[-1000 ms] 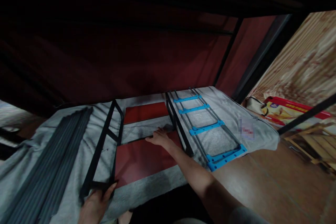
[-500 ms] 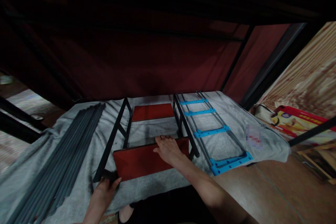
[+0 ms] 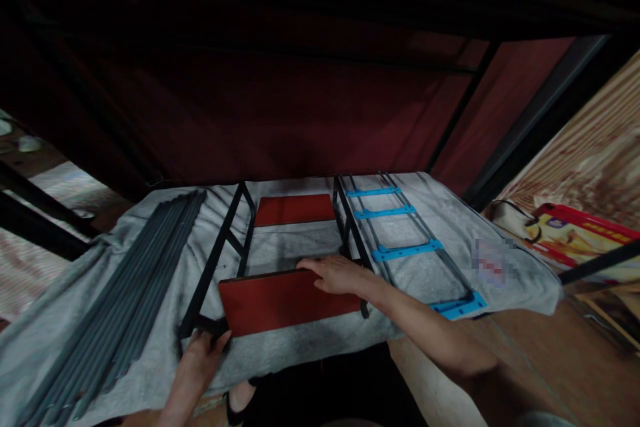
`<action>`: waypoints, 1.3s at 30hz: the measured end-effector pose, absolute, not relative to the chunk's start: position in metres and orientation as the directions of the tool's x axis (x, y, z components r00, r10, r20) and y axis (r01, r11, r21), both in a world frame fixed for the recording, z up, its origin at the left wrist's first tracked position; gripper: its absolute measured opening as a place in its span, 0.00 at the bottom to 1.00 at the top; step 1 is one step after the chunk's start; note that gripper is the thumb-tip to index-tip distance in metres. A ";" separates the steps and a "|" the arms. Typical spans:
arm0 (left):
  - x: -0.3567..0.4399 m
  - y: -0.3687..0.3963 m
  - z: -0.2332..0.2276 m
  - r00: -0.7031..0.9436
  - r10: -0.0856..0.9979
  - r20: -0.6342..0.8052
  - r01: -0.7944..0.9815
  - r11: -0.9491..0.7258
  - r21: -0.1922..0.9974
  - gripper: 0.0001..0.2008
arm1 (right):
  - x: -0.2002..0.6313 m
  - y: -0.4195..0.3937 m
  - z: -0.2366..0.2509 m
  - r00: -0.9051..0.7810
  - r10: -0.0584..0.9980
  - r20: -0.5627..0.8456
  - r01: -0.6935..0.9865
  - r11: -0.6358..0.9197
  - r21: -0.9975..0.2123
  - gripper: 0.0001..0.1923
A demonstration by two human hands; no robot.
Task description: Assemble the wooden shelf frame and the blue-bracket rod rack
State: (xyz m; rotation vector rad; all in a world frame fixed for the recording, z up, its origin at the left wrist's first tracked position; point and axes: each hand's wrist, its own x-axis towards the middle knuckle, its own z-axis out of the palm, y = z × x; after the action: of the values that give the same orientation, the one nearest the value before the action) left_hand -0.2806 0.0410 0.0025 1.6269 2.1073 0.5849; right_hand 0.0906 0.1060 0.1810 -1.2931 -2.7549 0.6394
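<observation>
A red-brown board (image 3: 280,301) lies between two black metal side frames, the left frame (image 3: 213,267) and the right frame (image 3: 350,233), on a grey cloth (image 3: 150,267). My right hand (image 3: 336,273) rests flat on the board's far right edge, fingers spread. At the near end of the left frame, my left hand (image 3: 200,355) grips the frame's bottom corner next to the board's near left corner. A second red-brown board (image 3: 294,209) sits farther back between the frames.
A bundle of grey metal bars (image 3: 125,293) lies on the cloth at the left. A rack with blue plastic cross-pieces (image 3: 400,247) lies at the right. A dark red panel rises behind. A red package (image 3: 580,237) sits on the brown floor at the right.
The near board has gone from lying flat on the cloth to being lifted between the frames. My right hand shifted right along its far edge. The view moved closer.
</observation>
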 end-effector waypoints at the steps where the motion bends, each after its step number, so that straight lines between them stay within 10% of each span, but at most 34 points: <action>1: -0.279 0.040 0.004 -0.236 0.970 -0.066 0.800 0.232 0.554 0.14 | 0.097 0.108 0.180 -0.662 0.730 -0.168 0.725 0.568 -0.390 0.31; 10: -0.273 0.042 0.016 -0.205 0.974 -0.094 0.673 0.210 0.709 0.17 | 0.145 0.109 0.189 -0.619 0.724 -0.305 0.771 0.486 -0.410 0.28; 21: -0.275 0.037 0.013 -0.141 0.987 -0.075 0.684 0.152 0.714 0.12 | 0.136 0.044 0.185 -0.592 0.798 -0.114 0.797 0.558 -0.231 0.15; 39: -0.243 0.017 0.044 -0.187 0.971 -0.151 0.878 0.234 0.417 0.07 | 0.149 0.017 0.145 -0.446 0.859 0.251 0.873 0.480 -0.091 0.12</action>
State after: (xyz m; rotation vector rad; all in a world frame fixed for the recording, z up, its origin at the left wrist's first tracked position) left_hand -0.2433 0.0172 0.0443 1.7033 2.1341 0.3343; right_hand 0.1494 0.0171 0.1453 -1.4782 -2.4660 -0.0741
